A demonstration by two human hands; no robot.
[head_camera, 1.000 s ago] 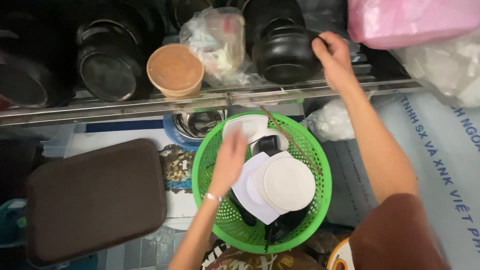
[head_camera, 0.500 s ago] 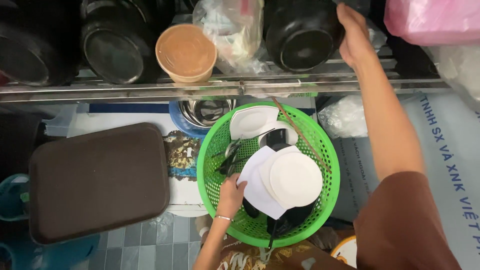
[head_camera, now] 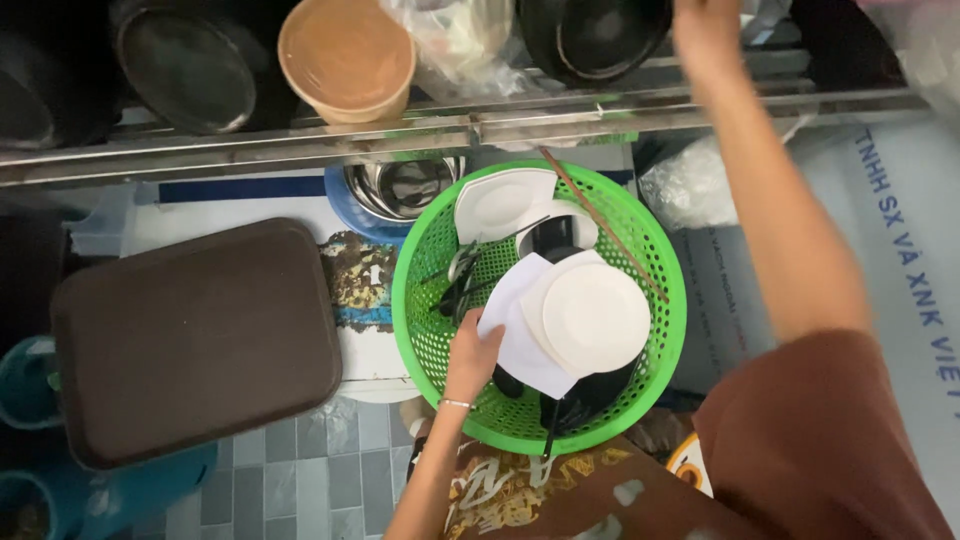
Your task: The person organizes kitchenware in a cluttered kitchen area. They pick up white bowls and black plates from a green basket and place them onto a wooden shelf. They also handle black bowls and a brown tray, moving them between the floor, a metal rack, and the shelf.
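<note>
Far left, a brown tray [head_camera: 195,335] lies flat over blue tubs [head_camera: 25,385], with dark pans [head_camera: 190,65] on the metal shelf [head_camera: 300,145] beyond it. On the same shelf a tan paper bowl [head_camera: 347,55] stands beside a clear bag [head_camera: 460,40]. Below the shelf a steel bowl [head_camera: 400,187] sits just left of the green basket [head_camera: 420,300]. The left hand [head_camera: 472,355] reaches into the basket's near-left side; its fingers curl around the edge of a square white plate [head_camera: 510,335], apparently pinching it, though the fingertips are partly hidden. A round white plate [head_camera: 590,315] rests on that square plate, another white plate [head_camera: 500,203] leans at the far rim, and a chopstick [head_camera: 605,225] lies slantwise across the basket; dark utensils [head_camera: 460,285] lie beneath. The right hand [head_camera: 708,25] is raised to the shelf by a black pot [head_camera: 595,35], cut off by the frame edge, so its grip cannot be told. Risk, as a judgement: lifting the square plate could tip the round plate off it, and the one-handed edge grip may slip; the chopstick could be knocked out.
</note>
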